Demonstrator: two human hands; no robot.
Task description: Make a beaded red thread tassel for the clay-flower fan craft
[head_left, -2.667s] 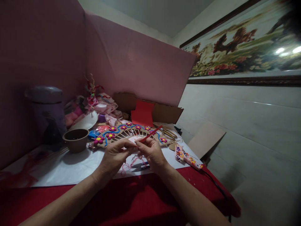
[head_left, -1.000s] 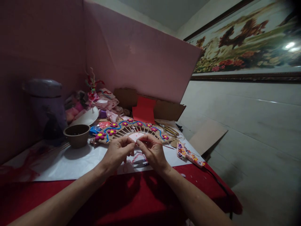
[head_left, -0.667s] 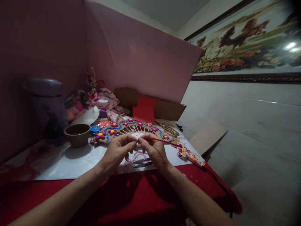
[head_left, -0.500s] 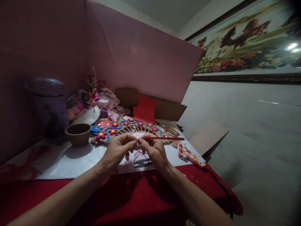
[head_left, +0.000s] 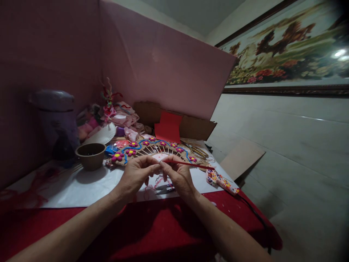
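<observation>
A narrow red paper strip sticks out to the right from between my fingertips. My right hand pinches it close to its left end. Touching it there, my left hand is closed in a pinch at the same end, and the fingers hide what lies between them. Just behind both hands is a fan-shaped woven piece with pink-and-yellow flowers, a blue wavy line and thin sticks. Small thread snips and a tangle of pink thread lie beneath my hands on the white sheet.
A brown bowl stands left, near a lilac lidded container. A flower-patterned glue gun with a black cord lies right. Behind are red paper, gold-handled scissors and a white pleated plate. Red cloth covers the near edge.
The red strip has swung from pointing up and away to lying rightward, its free end dipping slightly in the last half second. Both hands stay pinched together, nearly still. The view has shifted slightly.
</observation>
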